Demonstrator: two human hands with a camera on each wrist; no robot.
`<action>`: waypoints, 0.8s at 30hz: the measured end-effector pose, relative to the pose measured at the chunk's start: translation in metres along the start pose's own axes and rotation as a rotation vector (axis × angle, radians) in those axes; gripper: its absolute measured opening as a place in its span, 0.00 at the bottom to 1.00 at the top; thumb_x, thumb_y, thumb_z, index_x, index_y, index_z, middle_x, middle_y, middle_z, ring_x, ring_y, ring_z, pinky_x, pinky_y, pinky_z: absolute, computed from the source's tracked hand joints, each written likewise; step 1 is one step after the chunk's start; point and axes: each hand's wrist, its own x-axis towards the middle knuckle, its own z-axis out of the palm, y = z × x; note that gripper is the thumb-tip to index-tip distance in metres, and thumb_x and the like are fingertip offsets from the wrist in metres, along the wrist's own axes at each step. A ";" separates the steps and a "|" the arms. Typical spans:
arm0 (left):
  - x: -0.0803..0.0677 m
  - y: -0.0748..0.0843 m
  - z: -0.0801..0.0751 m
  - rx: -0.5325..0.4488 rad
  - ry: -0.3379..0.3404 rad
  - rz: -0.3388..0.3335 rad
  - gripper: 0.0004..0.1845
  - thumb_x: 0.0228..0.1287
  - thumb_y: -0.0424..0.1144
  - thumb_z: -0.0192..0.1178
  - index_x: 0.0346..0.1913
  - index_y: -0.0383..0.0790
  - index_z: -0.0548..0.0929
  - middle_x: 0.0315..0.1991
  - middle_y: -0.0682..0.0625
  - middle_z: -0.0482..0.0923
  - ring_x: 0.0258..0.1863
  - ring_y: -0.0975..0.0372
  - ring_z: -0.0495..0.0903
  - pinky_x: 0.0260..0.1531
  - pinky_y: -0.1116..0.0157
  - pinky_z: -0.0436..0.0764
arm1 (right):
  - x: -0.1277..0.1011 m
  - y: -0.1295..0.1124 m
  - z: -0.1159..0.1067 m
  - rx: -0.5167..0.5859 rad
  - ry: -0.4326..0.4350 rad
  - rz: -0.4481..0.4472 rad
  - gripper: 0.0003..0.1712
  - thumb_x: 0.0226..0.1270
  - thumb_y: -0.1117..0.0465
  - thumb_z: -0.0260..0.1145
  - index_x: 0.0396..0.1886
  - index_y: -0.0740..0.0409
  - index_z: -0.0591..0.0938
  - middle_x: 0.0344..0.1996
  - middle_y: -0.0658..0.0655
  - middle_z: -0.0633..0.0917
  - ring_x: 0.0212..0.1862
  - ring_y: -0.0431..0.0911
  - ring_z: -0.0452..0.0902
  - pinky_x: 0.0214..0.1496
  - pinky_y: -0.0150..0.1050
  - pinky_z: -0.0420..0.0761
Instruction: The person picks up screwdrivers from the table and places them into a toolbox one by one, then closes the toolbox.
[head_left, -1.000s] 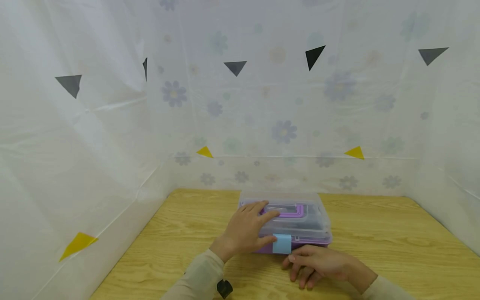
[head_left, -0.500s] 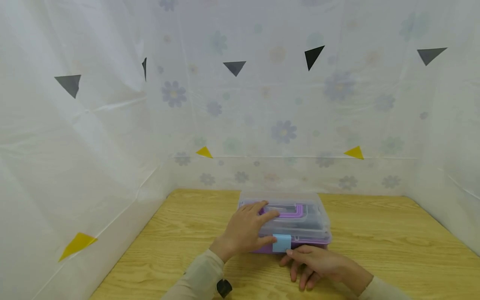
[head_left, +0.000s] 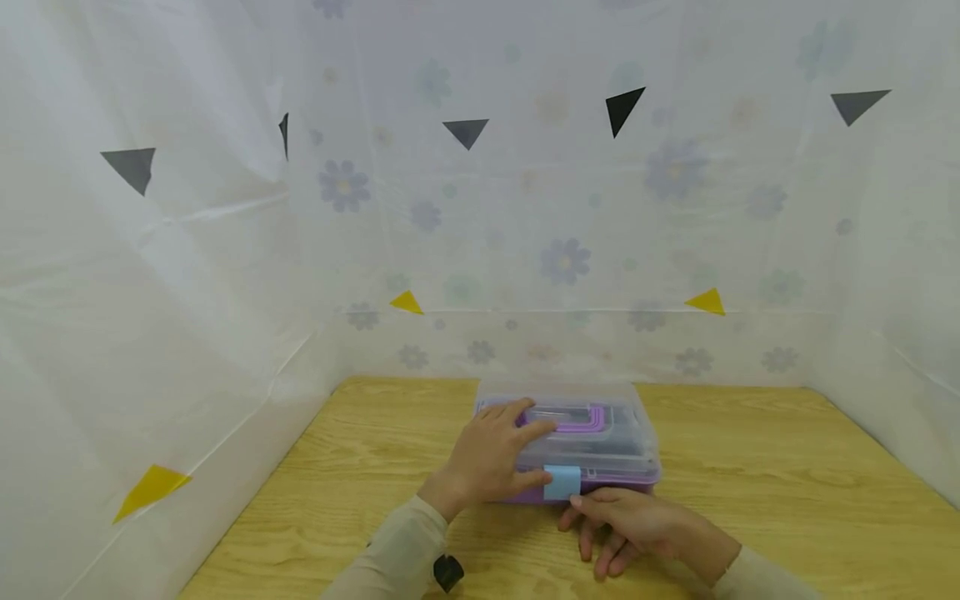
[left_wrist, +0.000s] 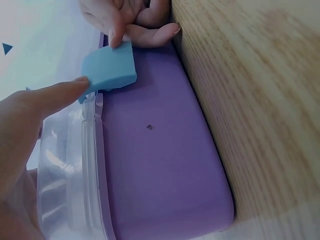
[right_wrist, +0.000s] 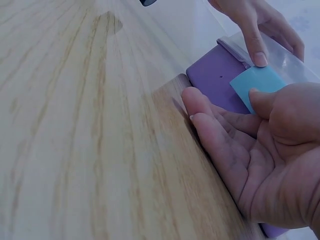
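Resting on the wooden table [head_left: 750, 467], the purple storage box [head_left: 573, 442] lies under the left hand [head_left: 491, 458], whose straight fingers [head_left: 536, 432] press its clear lid [head_left: 600, 421]. The right hand [head_left: 637, 525], fingers relaxed, thumb-touches the blue latch [head_left: 562, 482].

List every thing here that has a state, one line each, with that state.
Purple storage box: flat on the wooden table, clear lid on.
Blue latch: tilted out from the box front, thumbs touching it.
Purple handle: folded flat on the lid.
Left hand: rests on the lid.
Right hand: open, fingers along the box front.
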 end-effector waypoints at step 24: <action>0.001 -0.002 0.004 0.040 0.016 0.005 0.38 0.62 0.70 0.66 0.72 0.60 0.76 0.72 0.46 0.70 0.63 0.53 0.77 0.66 0.54 0.73 | 0.003 0.000 0.002 0.018 0.026 0.008 0.30 0.86 0.45 0.49 0.60 0.70 0.77 0.36 0.60 0.87 0.31 0.45 0.89 0.31 0.33 0.86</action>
